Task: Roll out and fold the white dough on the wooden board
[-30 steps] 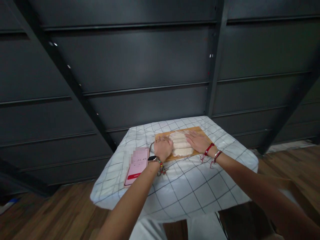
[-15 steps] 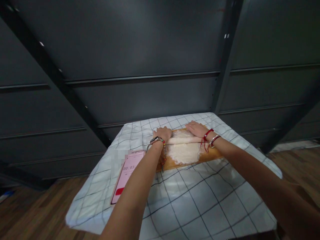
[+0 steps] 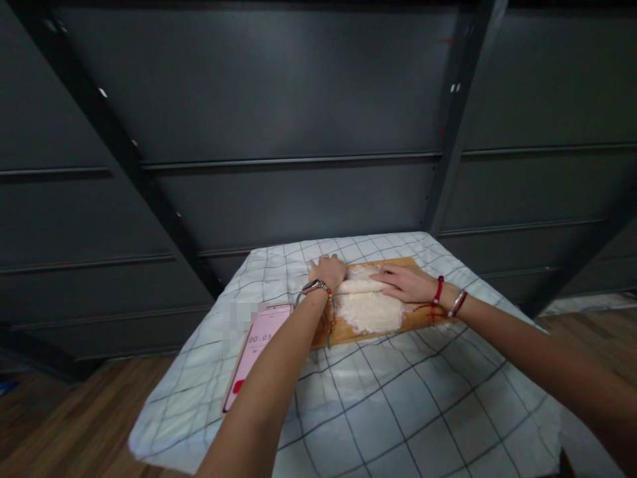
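A flattened sheet of pale dough (image 3: 371,313) lies on a wooden board (image 3: 421,320). Across its far part runs a pale, floury roll (image 3: 361,286); whether it is a rolling pin or rolled-up dough I cannot tell. My left hand (image 3: 329,269) is closed over the roll's left end, its fingertips partly hidden. At the right end, my right hand (image 3: 411,284) lies on the roll with fingers stretched out to the left and a little apart, hiding that end.
A phone (image 3: 256,352) showing a timer lies left of the board, partly behind my left forearm. A white checked cloth (image 3: 383,405) covers the small table. Dark grey panels (image 3: 298,199) rise behind it, and wooden floor (image 3: 94,411) shows around.
My right hand has turned, its fingers now pointing left along the roll instead of lying over its far side. The left hand stays at the left end. The view has shifted slightly.
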Demonstrator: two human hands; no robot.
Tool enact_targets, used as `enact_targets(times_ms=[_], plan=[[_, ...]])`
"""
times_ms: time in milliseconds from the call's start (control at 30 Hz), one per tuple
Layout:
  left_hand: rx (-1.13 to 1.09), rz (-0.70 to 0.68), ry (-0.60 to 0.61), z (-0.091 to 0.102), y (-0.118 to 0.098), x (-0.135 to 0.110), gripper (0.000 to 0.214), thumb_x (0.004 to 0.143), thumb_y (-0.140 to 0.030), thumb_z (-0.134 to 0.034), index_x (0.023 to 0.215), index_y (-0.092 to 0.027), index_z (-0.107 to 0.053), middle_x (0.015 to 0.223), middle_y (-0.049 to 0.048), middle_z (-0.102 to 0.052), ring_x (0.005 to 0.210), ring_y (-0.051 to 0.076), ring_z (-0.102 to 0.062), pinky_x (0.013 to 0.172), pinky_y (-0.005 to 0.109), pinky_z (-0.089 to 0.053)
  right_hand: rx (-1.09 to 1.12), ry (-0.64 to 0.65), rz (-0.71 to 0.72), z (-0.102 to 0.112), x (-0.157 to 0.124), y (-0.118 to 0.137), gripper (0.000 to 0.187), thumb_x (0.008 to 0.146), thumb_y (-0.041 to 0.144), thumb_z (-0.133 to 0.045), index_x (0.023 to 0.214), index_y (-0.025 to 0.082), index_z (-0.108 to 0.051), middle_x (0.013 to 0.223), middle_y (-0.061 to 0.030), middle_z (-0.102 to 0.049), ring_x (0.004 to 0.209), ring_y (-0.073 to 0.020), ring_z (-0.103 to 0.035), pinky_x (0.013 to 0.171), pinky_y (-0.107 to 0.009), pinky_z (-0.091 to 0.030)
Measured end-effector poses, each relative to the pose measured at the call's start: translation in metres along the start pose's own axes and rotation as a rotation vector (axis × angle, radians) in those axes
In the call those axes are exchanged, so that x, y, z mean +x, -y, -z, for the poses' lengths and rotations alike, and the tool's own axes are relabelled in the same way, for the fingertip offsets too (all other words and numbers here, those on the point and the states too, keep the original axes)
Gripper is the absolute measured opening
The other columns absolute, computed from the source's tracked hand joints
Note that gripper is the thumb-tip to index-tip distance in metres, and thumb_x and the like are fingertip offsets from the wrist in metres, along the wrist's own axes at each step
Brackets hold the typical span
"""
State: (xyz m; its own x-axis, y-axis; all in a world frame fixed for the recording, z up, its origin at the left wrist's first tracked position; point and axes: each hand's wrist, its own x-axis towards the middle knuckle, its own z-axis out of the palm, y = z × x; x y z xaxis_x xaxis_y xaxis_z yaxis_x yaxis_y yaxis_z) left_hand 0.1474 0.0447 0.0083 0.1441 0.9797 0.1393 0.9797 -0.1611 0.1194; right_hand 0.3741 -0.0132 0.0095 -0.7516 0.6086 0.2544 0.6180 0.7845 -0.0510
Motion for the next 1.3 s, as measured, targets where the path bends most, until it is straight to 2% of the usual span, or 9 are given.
enact_targets(times_ms=[100, 200, 333, 500, 600, 733, 933, 1033, 1300], plan=[[-0.065, -0.129, -0.117, 0.008, 0.002, -0.009, 0.043, 0.091, -0.023, -0.025, 0.123, -0.015, -0.052, 0.127, 0.0109, -0.055, 0.116, 0.020, -0.050, 0.102, 0.038, -0.033, 0.052, -0.017, -0.018, 0.001, 0.004, -0.005, 0.043, 0.091, 0.039, -0.044, 0.125, 0.016, -0.056, 0.122, -0.0126, -0.057, 0.111, -0.0221, -0.053, 0.096, -0.037, -0.040], [-0.080, -0.221, -0.116, 0.010, 0.008, -0.016, 0.044, 0.092, -0.023, -0.024, 0.128, -0.015, -0.049, 0.126, 0.0098, -0.055, 0.113, 0.017, -0.053, 0.096, 0.027, -0.038, 0.148, 0.000, -0.089, 0.003, 0.010, -0.012, 0.043, 0.088, 0.039, -0.049, 0.124, 0.016, -0.057, 0.119, -0.0111, -0.061, 0.108, -0.0221, -0.056, 0.095, -0.037, -0.041], [-0.035, -0.142, -0.128, 0.008, 0.011, -0.011, 0.043, 0.092, -0.023, -0.023, 0.126, -0.015, -0.049, 0.116, 0.0110, -0.061, 0.105, 0.019, -0.058, 0.089, 0.028, -0.042, 0.203, 0.018, -0.148, 0.005, 0.019, -0.022, 0.044, 0.085, 0.039, -0.053, 0.122, 0.016, -0.057, 0.106, -0.0104, -0.065, 0.097, -0.0212, -0.059, 0.087, -0.036, -0.044], [-0.007, -0.048, -0.142, 0.010, 0.008, 0.004, 0.040, 0.093, -0.025, -0.023, 0.117, -0.017, -0.053, 0.107, 0.0109, -0.064, 0.097, 0.020, -0.061, 0.081, 0.029, -0.045, 0.210, -0.055, 0.007, 0.002, 0.023, -0.024, 0.044, 0.087, 0.041, -0.051, 0.124, 0.017, -0.057, 0.117, -0.0118, -0.057, 0.109, -0.0215, -0.051, 0.096, -0.039, -0.039], [-0.006, -0.052, -0.141, 0.009, 0.008, 0.005, 0.038, 0.092, -0.024, -0.024, 0.113, -0.017, -0.055, 0.103, 0.0110, -0.065, 0.095, 0.020, -0.062, 0.080, 0.029, -0.045, 0.214, -0.097, 0.016, -0.001, 0.020, -0.021, 0.040, 0.087, 0.041, -0.053, 0.117, 0.018, -0.063, 0.115, -0.0111, -0.057, 0.108, -0.0211, -0.051, 0.096, -0.038, -0.039], [-0.002, -0.065, -0.157, 0.008, 0.009, 0.000, 0.036, 0.092, -0.023, -0.026, 0.107, -0.016, -0.058, 0.100, 0.0103, -0.066, 0.093, 0.019, -0.062, 0.078, 0.027, -0.045, 0.256, -0.172, -0.010, -0.004, 0.012, -0.016, 0.033, 0.087, 0.036, -0.052, 0.109, 0.018, -0.068, 0.103, -0.0094, -0.059, 0.097, -0.0192, -0.056, 0.089, -0.035, -0.044], [-0.001, -0.053, -0.142, 0.007, 0.010, -0.002, 0.036, 0.092, -0.026, -0.027, 0.105, -0.017, -0.059, 0.100, 0.0108, -0.066, 0.092, 0.019, -0.062, 0.077, 0.028, -0.045, 0.278, -0.177, -0.060, -0.004, 0.009, -0.012, 0.040, 0.084, 0.037, -0.056, 0.118, 0.017, -0.062, 0.107, -0.0090, -0.055, 0.099, -0.0201, -0.055, 0.090, -0.036, -0.043], [0.000, -0.046, -0.147, 0.007, 0.010, -0.002, 0.036, 0.092, -0.026, -0.027, 0.105, -0.017, -0.060, 0.099, 0.0106, -0.067, 0.091, 0.019, -0.062, 0.075, 0.027, -0.046, 0.256, -0.167, -0.075, -0.005, 0.009, -0.010, 0.038, 0.084, 0.037, -0.055, 0.115, 0.016, -0.064, 0.104, -0.0090, -0.056, 0.097, -0.0200, -0.056, 0.089, -0.034, -0.044], [-0.011, -0.035, -0.146, 0.006, 0.010, -0.002, 0.036, 0.092, -0.026, -0.029, 0.103, -0.016, -0.061, 0.097, 0.0111, -0.068, 0.090, 0.019, -0.063, 0.074, 0.026, -0.045, 0.240, -0.229, 0.028, -0.005, 0.008, -0.009, 0.030, 0.087, 0.031, -0.052, 0.107, 0.016, -0.068, 0.097, -0.0083, -0.059, 0.089, -0.0180, -0.058, 0.082, -0.032, -0.047]])
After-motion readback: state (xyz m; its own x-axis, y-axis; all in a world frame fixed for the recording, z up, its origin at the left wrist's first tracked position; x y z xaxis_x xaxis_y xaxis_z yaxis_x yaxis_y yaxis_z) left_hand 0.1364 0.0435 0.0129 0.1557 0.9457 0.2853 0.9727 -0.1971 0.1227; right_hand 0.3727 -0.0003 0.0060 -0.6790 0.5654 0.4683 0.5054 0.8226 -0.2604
